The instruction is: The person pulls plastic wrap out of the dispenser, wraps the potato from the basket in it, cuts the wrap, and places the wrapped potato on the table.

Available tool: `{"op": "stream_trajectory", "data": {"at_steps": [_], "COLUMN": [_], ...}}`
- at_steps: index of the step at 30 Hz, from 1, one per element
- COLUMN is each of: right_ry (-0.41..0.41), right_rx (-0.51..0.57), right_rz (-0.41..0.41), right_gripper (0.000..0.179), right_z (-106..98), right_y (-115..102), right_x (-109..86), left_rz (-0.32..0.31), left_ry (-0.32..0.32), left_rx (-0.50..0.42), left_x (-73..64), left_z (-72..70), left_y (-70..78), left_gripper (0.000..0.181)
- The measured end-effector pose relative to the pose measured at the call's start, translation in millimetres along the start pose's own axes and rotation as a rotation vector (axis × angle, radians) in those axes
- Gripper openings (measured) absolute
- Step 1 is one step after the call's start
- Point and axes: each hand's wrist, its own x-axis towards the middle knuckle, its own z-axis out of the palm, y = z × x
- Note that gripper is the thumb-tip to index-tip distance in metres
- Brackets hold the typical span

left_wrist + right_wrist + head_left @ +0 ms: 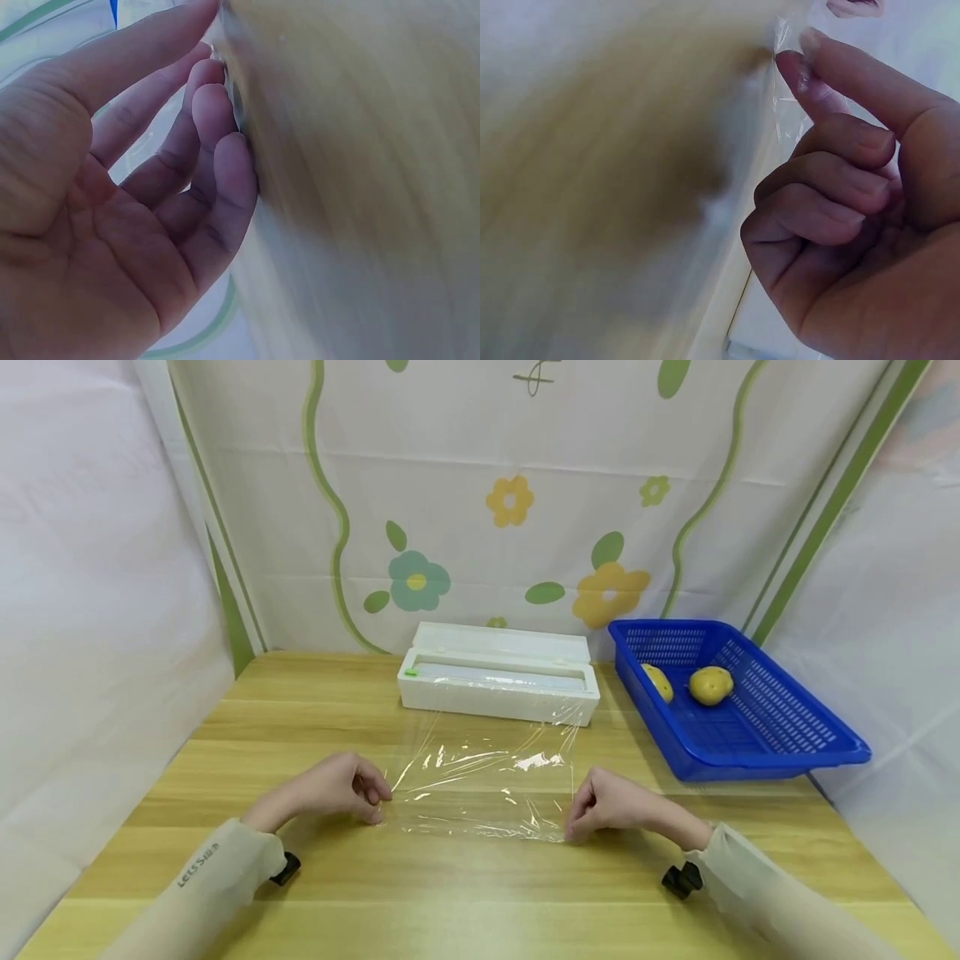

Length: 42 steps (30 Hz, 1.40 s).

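Note:
A sheet of cling film [480, 777] stretches over the wooden table from a white dispenser box [498, 700] whose lid stands raised at the back. My left hand [337, 791] pinches the film's near left corner. In the left wrist view, that hand's thumb [150, 49] reaches toward the index fingertip, the other fingers loosely bent near the tabletop. At the near right corner, my right hand [615, 806] pinches the film between thumb and index finger. The right wrist view shows the clear film [787, 82] at those fingertips, with the remaining fingers [817, 180] curled in.
A blue plastic basket [675, 747] stands at the right, holding one potato [710, 685] and another potato [657, 682] by its left wall. A small green piece [411, 672] sits on the box's left end. Behind the wooden table [480, 910] hangs a flowered curtain [465, 435].

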Motion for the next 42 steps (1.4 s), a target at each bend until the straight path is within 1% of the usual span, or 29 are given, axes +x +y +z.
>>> {"op": "stream_trajectory", "data": {"at_steps": [1, 4, 6, 11, 13, 18, 21, 23, 24, 26, 27, 30, 34, 36, 38, 42], "right_ry": [0.001, 0.010, 0.020, 0.028, 0.025, 0.017, 0.063, 0.126, 0.166, 0.251, 0.295, 0.433, 0.571, 0.612, 0.633, 0.635], "right_rx": [0.002, -0.001, -0.023, -0.066, -0.071, -0.049, -0.060, -0.086, -0.096, -0.116, -0.109, -0.059, 0.017, 0.022, 0.011, -0.007], "right_rz": [0.012, 0.034, 0.040, 0.049, 0.047, 0.011, -0.006, -0.015, -0.017, -0.012, -0.008, 0.029, 0.078, 0.092, 0.101, 0.125], "right_gripper": [0.007, 0.009, 0.011, 0.013, 0.013, 0.008, 0.004, 0.003, 0.006, 0.012, 0.015, 0.022, 0.031, 0.034, 0.035, 0.038], "right_z": [1, 2, 3, 6, 7, 1, -6, -13, -17, -27, -34, -58, -98, -121, -144, -186], "right_y": [0, -1, -3, -6, -7, -8, -9, -11, -12, -14, -16, -22, -35, -40, -43, -39], "right_x": [-0.5, -2.1, -2.5, -2.8, -3.0, -5.2, -7.8, -9.7, -10.8, -14.5, -17.2, -27.5, -44.5, -51.9, -57.0, -59.4], "left_rz": [0.000, 0.012, 0.017, 0.000, -0.007, -0.008, -0.002, -0.008, -0.012, -0.020, -0.022, -0.025, -0.028, -0.027, -0.026, -0.021], "left_ry": [0.003, 0.007, 0.004, 0.005, 0.010, 0.028, 0.033, 0.032, 0.032, 0.032, 0.034, 0.032, 0.024, 0.019, 0.019, 0.020], "left_rx": [0.009, 0.022, 0.027, 0.034, 0.033, 0.033, 0.025, 0.020, 0.018, 0.016, 0.017, 0.015, 0.008, 0.002, -0.006, -0.023], "left_x": [0.0, 0.6, 0.9, 0.4, -0.1, -0.9, -1.6, -2.4, -2.8, -3.2, -3.2, -2.7, -2.1, -1.8, -1.7, -2.1], "left_z": [0.0, 0.7, 1.4, 2.9, 3.1, 3.6, 4.0, 4.4, 4.7, 5.2, 5.4, 6.2, 7.6, 8.1, 7.9, 6.6], "left_y": [1.0, 3.5, 4.2, 3.7, 2.9, 1.1, -0.1, -0.9, -1.5, -2.4, -2.7, -3.3, -3.5, -3.4, -3.2, -2.3], "left_gripper": [0.020, 0.017, 0.015, 0.012, 0.011, 0.011, 0.011, 0.011, 0.011, 0.011, 0.011, 0.011, 0.012, 0.012, 0.011, 0.011]}}
